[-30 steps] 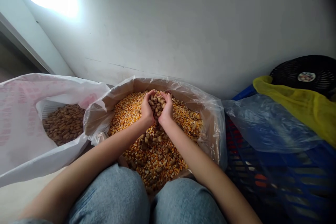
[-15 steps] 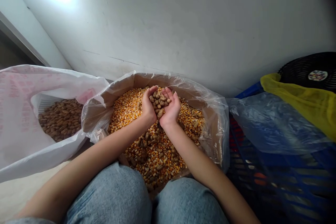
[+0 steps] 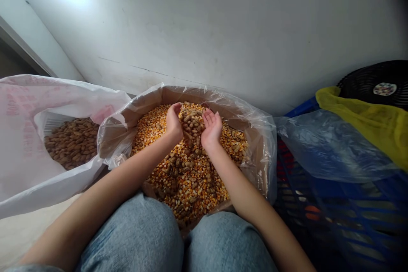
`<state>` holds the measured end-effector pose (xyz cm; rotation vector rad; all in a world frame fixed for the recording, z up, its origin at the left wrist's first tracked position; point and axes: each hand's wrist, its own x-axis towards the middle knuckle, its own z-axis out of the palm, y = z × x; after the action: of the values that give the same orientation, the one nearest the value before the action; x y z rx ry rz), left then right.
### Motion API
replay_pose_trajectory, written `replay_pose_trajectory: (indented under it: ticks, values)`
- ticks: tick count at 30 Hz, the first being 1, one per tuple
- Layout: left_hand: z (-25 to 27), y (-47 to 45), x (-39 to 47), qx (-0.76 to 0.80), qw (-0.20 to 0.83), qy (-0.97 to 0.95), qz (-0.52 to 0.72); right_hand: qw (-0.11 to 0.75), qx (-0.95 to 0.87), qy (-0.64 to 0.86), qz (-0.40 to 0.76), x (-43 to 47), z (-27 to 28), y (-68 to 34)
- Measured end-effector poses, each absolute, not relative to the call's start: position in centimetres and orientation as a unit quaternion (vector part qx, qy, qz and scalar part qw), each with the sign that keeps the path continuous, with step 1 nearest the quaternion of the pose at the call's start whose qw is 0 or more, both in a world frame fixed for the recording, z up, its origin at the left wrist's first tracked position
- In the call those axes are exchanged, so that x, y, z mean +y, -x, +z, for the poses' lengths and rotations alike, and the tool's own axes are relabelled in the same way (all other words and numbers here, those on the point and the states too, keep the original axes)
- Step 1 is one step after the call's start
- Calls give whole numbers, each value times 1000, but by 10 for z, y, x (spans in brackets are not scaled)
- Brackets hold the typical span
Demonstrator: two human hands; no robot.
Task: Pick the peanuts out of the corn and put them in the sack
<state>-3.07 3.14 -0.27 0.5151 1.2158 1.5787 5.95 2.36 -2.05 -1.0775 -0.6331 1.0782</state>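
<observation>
Both of my hands are apart above a plastic-lined cardboard box [image 3: 255, 153] of corn kernels [image 3: 153, 121]. Between them, unshelled peanuts [image 3: 193, 123] lie or drop onto the corn. My left hand [image 3: 174, 122] is open, palm turned inward, at the left of these peanuts. On their right, my right hand [image 3: 211, 126] is open with its fingers stretched out and its palm showing. More peanuts, some dark, are scattered over the corn nearer my knees. Neither palm seems to hold anything.
A white sack [image 3: 19, 136] with more peanuts [image 3: 75, 142] stands against the box's left side. At right is a blue plastic crate [image 3: 360, 216] with clear plastic [image 3: 334, 144], yellow mesh [image 3: 366, 114] and a black fan [image 3: 379, 80]. A white wall [image 3: 223, 29] rises behind.
My cupped hands, which held a heap of peanuts together, have parted to left and right. The peanuts have been let go between them over the corn.
</observation>
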Motion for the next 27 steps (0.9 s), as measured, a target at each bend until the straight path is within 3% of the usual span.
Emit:
replay_pose_trajectory:
  ticks: [3,7,11,15,18,21,24,27]
  values:
    - [-8,45,38,598,531,-168,576,662,-244,540,459,29,-27,-77]
    - [-3,60,37,597,500,-219,588,593,-423,581,362,24,-22,-95]
    - [6,65,27,595,444,-431,513,454,-634,581,233,15,-17,-97]
    - [8,63,16,579,271,-677,365,369,-704,577,188,14,-22,-92]
    - [5,61,12,582,180,-748,265,364,-707,576,190,17,-25,-93]
    - [1,62,12,590,172,-753,236,368,-703,571,210,17,-26,-93]
    - [-1,62,14,589,207,-731,276,364,-708,560,229,15,-24,-92]
    - [3,62,17,577,325,-650,372,440,-643,544,313,15,-19,-93]
